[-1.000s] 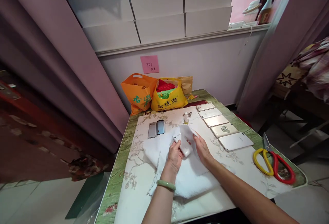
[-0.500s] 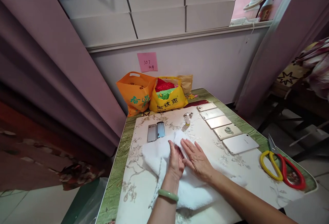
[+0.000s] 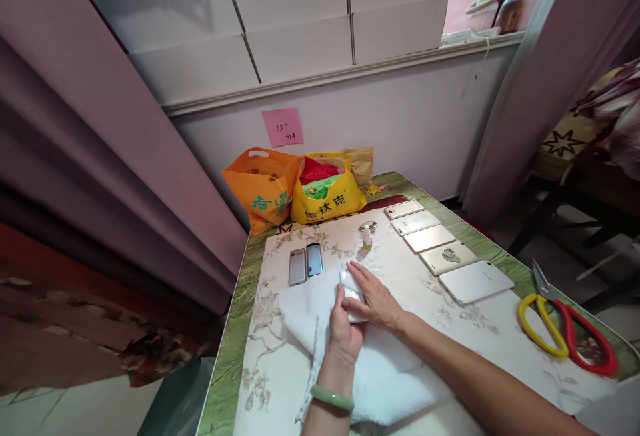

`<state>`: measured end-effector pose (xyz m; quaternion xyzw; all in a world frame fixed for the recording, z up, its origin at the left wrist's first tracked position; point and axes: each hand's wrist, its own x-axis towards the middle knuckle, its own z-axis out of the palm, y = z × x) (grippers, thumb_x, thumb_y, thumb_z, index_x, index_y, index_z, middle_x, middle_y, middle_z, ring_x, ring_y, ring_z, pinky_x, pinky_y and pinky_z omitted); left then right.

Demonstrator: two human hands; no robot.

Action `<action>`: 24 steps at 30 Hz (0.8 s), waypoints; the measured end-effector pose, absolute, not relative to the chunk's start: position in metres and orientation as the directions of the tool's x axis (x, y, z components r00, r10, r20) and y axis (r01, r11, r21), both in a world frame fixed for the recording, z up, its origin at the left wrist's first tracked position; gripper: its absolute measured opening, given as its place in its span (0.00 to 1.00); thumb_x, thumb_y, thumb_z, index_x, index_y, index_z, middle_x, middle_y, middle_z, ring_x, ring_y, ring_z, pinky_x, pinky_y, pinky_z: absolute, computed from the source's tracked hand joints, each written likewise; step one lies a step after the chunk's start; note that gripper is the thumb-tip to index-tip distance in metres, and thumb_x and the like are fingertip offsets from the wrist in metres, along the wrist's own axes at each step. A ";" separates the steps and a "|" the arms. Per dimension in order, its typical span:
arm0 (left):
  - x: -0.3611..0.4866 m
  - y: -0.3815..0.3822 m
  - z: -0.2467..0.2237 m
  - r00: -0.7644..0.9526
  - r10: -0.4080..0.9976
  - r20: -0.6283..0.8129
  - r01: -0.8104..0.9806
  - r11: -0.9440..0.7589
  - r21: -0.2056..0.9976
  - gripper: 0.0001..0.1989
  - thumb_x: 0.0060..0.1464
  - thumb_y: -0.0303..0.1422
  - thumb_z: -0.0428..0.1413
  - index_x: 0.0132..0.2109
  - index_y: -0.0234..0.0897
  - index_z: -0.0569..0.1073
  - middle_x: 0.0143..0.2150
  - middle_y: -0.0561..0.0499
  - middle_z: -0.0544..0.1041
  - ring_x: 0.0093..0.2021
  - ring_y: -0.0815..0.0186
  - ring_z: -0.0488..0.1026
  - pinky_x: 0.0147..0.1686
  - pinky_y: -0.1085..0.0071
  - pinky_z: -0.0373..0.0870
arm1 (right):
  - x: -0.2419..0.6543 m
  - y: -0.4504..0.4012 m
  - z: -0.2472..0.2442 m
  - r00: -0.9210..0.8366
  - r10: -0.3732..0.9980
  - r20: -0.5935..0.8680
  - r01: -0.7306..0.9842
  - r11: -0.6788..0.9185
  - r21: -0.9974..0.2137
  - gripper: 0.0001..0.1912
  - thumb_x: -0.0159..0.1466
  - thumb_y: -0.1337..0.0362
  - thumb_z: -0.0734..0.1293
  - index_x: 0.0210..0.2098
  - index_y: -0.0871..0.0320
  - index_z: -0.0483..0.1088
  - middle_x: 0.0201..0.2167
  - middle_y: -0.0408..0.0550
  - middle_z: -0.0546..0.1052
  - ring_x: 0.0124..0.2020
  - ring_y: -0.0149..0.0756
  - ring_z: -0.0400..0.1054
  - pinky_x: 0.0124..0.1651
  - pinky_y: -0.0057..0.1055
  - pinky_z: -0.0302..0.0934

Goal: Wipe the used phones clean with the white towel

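Note:
My left hand (image 3: 345,329), with a green bangle at its wrist, is closed around the edge of a white phone (image 3: 353,283). Over the same phone lies my right hand (image 3: 377,299), its thumb and fingers against the face and edge; part of the phone is hidden beneath it. Under both hands a white towel (image 3: 385,389) is spread in loose folds on the table. Just beyond the towel, two small phones, one grey (image 3: 297,267) and one blue (image 3: 315,259), lie side by side. A small spray bottle (image 3: 367,236) stands past my fingertips.
Several phones (image 3: 430,237) lie in a row along the right side. Scissors (image 3: 565,329) with yellow and red handles rest at the right edge. An orange bag (image 3: 265,189) and a yellow bag (image 3: 327,199) stand at the back against the wall.
The towel has come away from between my hands, and the phone's white surface now shows. My right hand has shifted slightly up and left over it.

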<state>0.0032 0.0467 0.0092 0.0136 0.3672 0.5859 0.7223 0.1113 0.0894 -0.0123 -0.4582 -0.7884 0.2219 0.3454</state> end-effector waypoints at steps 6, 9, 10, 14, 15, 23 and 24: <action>-0.008 0.029 0.007 -0.058 0.845 -0.532 -0.812 0.271 0.517 0.17 0.63 0.41 0.55 0.53 0.36 0.78 0.52 0.41 0.81 0.55 0.56 0.77 0.57 0.61 0.73 | 0.115 0.085 -0.026 -0.274 0.903 0.329 0.543 0.428 -0.722 0.25 0.68 0.60 0.61 0.64 0.53 0.67 0.64 0.52 0.69 0.63 0.44 0.65 0.65 0.44 0.61; -0.021 0.018 0.017 -0.068 0.824 -0.562 -0.726 0.345 0.595 0.19 0.63 0.43 0.55 0.48 0.30 0.79 0.48 0.34 0.82 0.52 0.51 0.79 0.55 0.57 0.74 | 0.123 0.096 -0.017 -0.196 0.951 0.239 0.561 0.309 -0.768 0.22 0.63 0.67 0.61 0.55 0.51 0.75 0.59 0.47 0.74 0.58 0.41 0.69 0.62 0.37 0.62; -0.024 0.016 0.020 -0.088 0.819 -0.567 -0.703 0.352 0.618 0.19 0.62 0.42 0.55 0.47 0.28 0.78 0.47 0.33 0.82 0.51 0.51 0.79 0.55 0.57 0.75 | 0.128 0.102 -0.013 -0.141 0.969 0.201 0.567 0.246 -0.787 0.21 0.63 0.67 0.60 0.52 0.52 0.76 0.55 0.47 0.77 0.54 0.41 0.72 0.59 0.36 0.64; -0.021 0.016 0.028 -0.135 0.815 -0.564 -0.671 0.344 0.657 0.19 0.64 0.41 0.54 0.48 0.26 0.76 0.46 0.32 0.82 0.46 0.53 0.81 0.51 0.58 0.77 | 0.159 0.131 0.002 0.076 0.993 0.089 0.589 0.027 -0.807 0.21 0.67 0.58 0.55 0.46 0.57 0.77 0.31 0.48 0.79 0.35 0.44 0.73 0.41 0.35 0.65; -0.017 0.017 0.029 -0.137 0.816 -0.562 -0.670 0.342 0.659 0.19 0.64 0.41 0.53 0.49 0.26 0.76 0.45 0.32 0.82 0.45 0.54 0.81 0.50 0.58 0.77 | 0.168 0.136 0.006 0.105 0.992 0.075 0.589 -0.001 -0.808 0.22 0.67 0.55 0.56 0.44 0.57 0.78 0.28 0.47 0.78 0.34 0.44 0.72 0.39 0.34 0.63; 0.016 0.016 0.028 -0.107 0.824 -0.557 -0.664 0.358 0.657 0.20 0.64 0.41 0.53 0.51 0.26 0.74 0.44 0.33 0.82 0.40 0.56 0.82 0.45 0.61 0.78 | 0.216 0.144 0.013 0.254 0.966 0.035 0.535 -0.111 -0.837 0.24 0.63 0.49 0.57 0.40 0.59 0.78 0.28 0.47 0.76 0.32 0.41 0.67 0.34 0.29 0.55; 0.016 0.014 0.030 -0.112 0.823 -0.557 -0.661 0.356 0.660 0.20 0.64 0.41 0.53 0.50 0.26 0.74 0.44 0.33 0.82 0.39 0.56 0.82 0.45 0.61 0.78 | 0.219 0.144 0.011 0.284 0.958 0.027 0.522 -0.131 -0.843 0.25 0.62 0.49 0.57 0.39 0.60 0.78 0.28 0.48 0.76 0.32 0.41 0.66 0.33 0.29 0.55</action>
